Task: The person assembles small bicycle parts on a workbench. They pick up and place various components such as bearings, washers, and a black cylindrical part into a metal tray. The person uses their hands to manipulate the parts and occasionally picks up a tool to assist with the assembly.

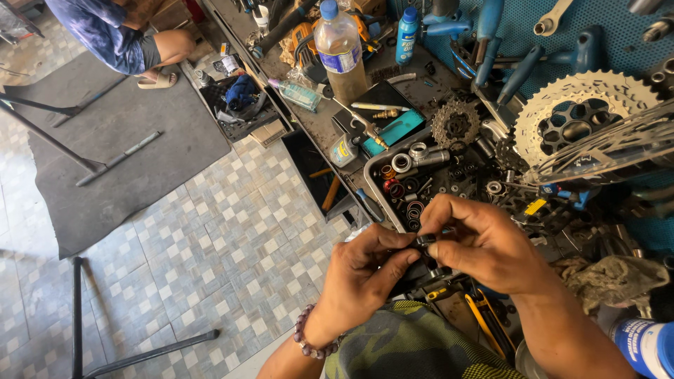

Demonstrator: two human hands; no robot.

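My left hand (365, 277) and my right hand (481, 242) meet in front of my chest, both pinching a small black ring-shaped part (425, 241) between thumbs and fingertips. A larger dark piece (421, 275) sits under the fingers, mostly hidden. A beaded bracelet (307, 337) circles my left wrist. Just beyond the hands stands a grey metal tray (374, 175) full of bearings, rings and small bike parts.
A large silver cassette (576, 116) and a smaller sprocket (456, 125) lie on the cluttered bench. A plastic bottle (340, 49), a blue bottle (406, 35), tools and a rag (611, 277) surround them. Another person (119, 35) sits at the far left on a grey mat (133, 161).
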